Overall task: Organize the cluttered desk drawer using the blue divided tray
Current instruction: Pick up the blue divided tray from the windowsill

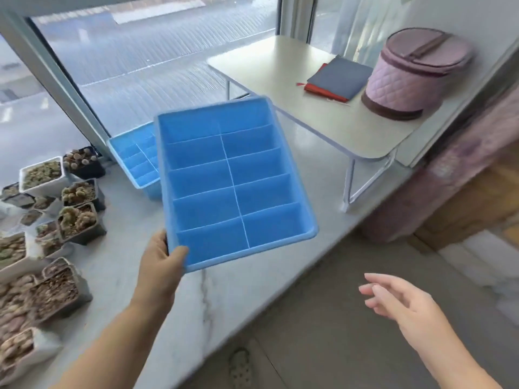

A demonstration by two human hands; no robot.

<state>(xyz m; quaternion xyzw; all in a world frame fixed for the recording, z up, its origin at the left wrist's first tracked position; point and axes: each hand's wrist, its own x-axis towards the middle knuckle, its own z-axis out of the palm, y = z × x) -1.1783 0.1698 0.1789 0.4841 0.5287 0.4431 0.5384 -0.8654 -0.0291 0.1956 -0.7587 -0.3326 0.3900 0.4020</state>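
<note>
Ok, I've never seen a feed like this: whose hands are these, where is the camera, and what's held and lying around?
There is no machine here. One camera sits on a person's head, looking down at their bare hands. The left hand grips the near corner of an empty blue divided tray, lifted and tilted. The right hand is open and holds nothing. A second blue tray rests on the marble sill beside potted succulents. A small folding table carries folded cloths and a pink quilted case.
</note>
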